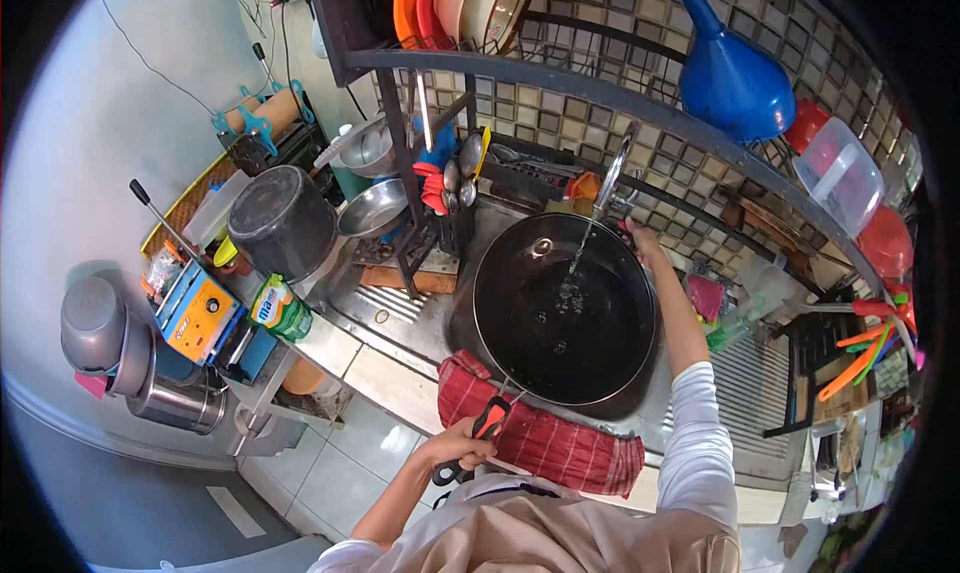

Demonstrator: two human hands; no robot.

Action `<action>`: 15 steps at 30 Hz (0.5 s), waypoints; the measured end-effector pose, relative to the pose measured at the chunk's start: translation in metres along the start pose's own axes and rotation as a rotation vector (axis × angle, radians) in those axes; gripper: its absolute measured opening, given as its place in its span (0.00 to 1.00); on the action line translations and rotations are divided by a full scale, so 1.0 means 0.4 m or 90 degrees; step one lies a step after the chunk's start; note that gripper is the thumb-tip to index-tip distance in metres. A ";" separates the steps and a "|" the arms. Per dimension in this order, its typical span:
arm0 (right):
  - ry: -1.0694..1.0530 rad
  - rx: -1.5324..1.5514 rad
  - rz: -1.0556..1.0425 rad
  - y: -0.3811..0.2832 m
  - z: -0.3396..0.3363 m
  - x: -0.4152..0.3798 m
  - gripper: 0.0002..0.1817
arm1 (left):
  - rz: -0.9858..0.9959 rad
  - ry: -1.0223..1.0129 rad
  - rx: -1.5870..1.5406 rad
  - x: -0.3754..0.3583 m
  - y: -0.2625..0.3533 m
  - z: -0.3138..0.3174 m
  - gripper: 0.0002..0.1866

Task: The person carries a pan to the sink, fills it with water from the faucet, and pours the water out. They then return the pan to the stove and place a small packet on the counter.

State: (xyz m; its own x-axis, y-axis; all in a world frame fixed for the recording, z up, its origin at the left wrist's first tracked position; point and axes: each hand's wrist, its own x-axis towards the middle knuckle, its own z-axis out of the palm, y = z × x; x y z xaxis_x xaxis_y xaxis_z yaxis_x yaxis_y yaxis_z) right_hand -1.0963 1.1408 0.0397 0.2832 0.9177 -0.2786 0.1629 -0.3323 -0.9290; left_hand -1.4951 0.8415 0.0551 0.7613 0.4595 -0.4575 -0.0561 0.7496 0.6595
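Note:
A large dark wok (520, 323) rests over the sink (462, 318), with water running into it from the tap (612, 173). Some water with bubbles lies in its bottom. My left hand (458, 445) is closed round the wok's long black-and-red handle, at the front edge of the counter. At the wok's far right rim, my right hand (648, 245) is closed on the small side handle, close beside the tap; its fingertips are partly hidden. A red checked cloth (560, 443) lies along the sink's front edge, beneath the long handle.
Above the sink runs a dark metal rack (600, 81) holding bowls and a blue funnel (735, 78). Left of the sink stand a cutlery holder (456, 228), a steel pan (375, 210), a big dark pot (282, 218) and a green detergent pouch (281, 308). A ribbed drainboard (735, 403) lies right.

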 end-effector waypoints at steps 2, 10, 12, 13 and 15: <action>0.029 -0.087 -0.040 0.005 -0.016 -0.030 0.26 | -0.018 -0.033 -0.038 -0.004 -0.026 -0.006 0.14; 0.194 -0.323 -0.148 0.071 -0.087 -0.154 0.31 | -0.052 -0.035 -0.032 -0.037 -0.075 0.024 0.13; 0.216 -0.302 -0.140 0.078 -0.083 -0.196 0.31 | -0.055 -0.017 0.027 -0.062 -0.065 0.026 0.13; 0.231 -0.281 -0.136 0.083 -0.081 -0.212 0.31 | -0.068 -0.013 0.037 -0.076 -0.060 0.031 0.12; 0.243 -0.285 -0.149 0.091 -0.073 -0.225 0.30 | -0.074 -0.020 0.021 -0.098 -0.069 0.029 0.12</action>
State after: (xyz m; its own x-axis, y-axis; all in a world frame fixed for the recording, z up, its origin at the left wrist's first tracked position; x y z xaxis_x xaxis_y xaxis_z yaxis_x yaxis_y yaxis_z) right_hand -1.0883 1.0399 0.0382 0.4959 0.8624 0.1024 0.6177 -0.2674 -0.7395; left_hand -1.5158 0.7973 0.0618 0.7813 0.3544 -0.5138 0.0554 0.7806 0.6226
